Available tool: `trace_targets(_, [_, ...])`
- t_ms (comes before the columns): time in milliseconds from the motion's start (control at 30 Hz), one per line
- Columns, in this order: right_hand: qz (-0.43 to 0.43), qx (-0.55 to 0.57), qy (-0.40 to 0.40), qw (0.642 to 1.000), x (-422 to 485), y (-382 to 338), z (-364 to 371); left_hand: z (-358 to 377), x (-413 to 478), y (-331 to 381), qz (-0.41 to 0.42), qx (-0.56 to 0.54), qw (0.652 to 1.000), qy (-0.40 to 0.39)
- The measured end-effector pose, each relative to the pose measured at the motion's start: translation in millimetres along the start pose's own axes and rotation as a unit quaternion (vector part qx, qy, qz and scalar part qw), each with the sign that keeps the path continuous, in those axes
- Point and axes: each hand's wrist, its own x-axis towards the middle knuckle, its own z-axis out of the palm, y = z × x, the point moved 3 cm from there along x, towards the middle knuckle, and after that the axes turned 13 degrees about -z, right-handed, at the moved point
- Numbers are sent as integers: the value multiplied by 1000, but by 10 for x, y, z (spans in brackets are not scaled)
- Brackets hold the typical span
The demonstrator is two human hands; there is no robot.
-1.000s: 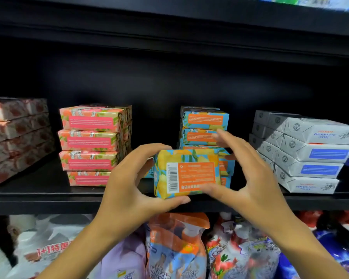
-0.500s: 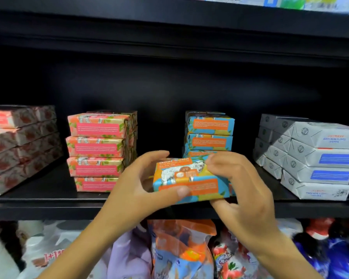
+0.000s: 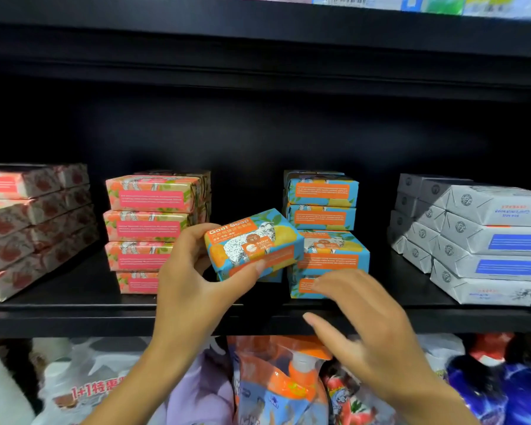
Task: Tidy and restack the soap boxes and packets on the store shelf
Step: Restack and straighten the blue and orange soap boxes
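Observation:
My left hand grips a blue-and-orange "Goat Soap" box, tilted, label up, just above the black shelf. Thumb lies along its front edge, fingers behind it. Right of it stands a stack of the same blue-and-orange boxes, the lower ones jutting forward. My right hand hovers with relaxed fingers in front of that stack's bottom box, holding nothing. Another blue box is partly hidden under the held one.
A stack of pink-and-green boxes stands left of centre, red-patterned packets at far left, grey boxes at right. Refill pouches hang below the shelf edge. The upper shelf is close overhead.
My right hand has let go of the box and dropped down to the right. My left hand has turned the box from barcode side to label side and holds it alone.

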Motion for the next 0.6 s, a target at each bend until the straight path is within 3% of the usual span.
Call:
trace_targets(233, [25,-92,-113,989,-195,16,224,125,1,-120,27,38,994,101])
trace_targets(467, [26,-100,-119,988,-189,7,249,259,81,-179,37,157,981,109])
trace_targets(600, [25,-98,-115,988,-193,0,261,224,194,-204,-20,238,968,78])
